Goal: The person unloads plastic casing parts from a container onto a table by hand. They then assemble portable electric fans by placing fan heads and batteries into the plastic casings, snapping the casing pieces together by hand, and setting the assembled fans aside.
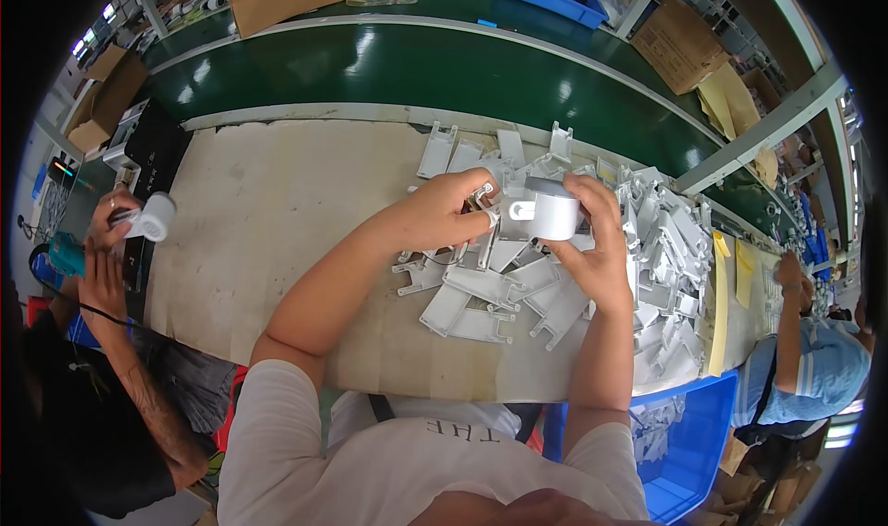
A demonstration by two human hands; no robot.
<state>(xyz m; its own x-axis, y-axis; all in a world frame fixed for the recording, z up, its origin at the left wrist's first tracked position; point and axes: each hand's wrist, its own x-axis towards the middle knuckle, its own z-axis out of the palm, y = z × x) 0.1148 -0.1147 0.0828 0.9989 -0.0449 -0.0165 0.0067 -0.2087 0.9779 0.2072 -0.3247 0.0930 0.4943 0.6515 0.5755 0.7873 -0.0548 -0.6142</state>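
My right hand [595, 239] is closed around a white cylindrical housing [555, 219] with a grey top and a short side stub facing left. Just left of it, my left hand [453, 210] grips a small white plastic piece [491, 213], mostly covered by the fingers. A thin dark wire hangs beneath that hand; where it joins is hidden. Below and around both hands lie loose white plastic shells [476, 284], flat with notched ends, scattered over the tabletop.
A dense heap of white parts [671, 248] covers the table's right side beside yellow strips [719, 304]. Below the edge stands a blue bin [689, 452]. A green conveyor [444, 68] runs behind. At left, a co-worker's hands hold a similar white housing [157, 217] and a teal tool [67, 253].
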